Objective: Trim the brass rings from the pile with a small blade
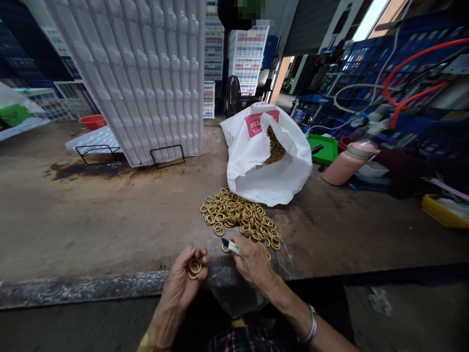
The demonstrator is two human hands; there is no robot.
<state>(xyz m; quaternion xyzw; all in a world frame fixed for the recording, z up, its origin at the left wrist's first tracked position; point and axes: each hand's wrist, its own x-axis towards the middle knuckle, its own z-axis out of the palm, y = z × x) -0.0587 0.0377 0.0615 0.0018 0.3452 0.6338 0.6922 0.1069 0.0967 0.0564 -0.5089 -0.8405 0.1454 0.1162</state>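
My left hand (182, 279) is palm up at the table's front edge, fingers curled around a few brass-coloured rings (195, 272). In my right hand (255, 262) is a small knife-like tool (232, 246) with a whitish handle and a dark, slanted tip. That tip is over a single ring lying on the table, just in front of a loose pile of brass-coloured rings (240, 215). Some rings are partly covered by my right hand. Behind the pile, a torn white sack (273, 186) lies on its side, with more rings showing through its opening.
Ribbed clear plastic trays (154, 83) stand upright in a black wire rack (167, 156) at the left. To the right are a pink bottle (340, 168), a green tray (324, 149) and a yellow tray (443, 211). Stacked crates (247, 61) stand behind the wooden table (110, 220).
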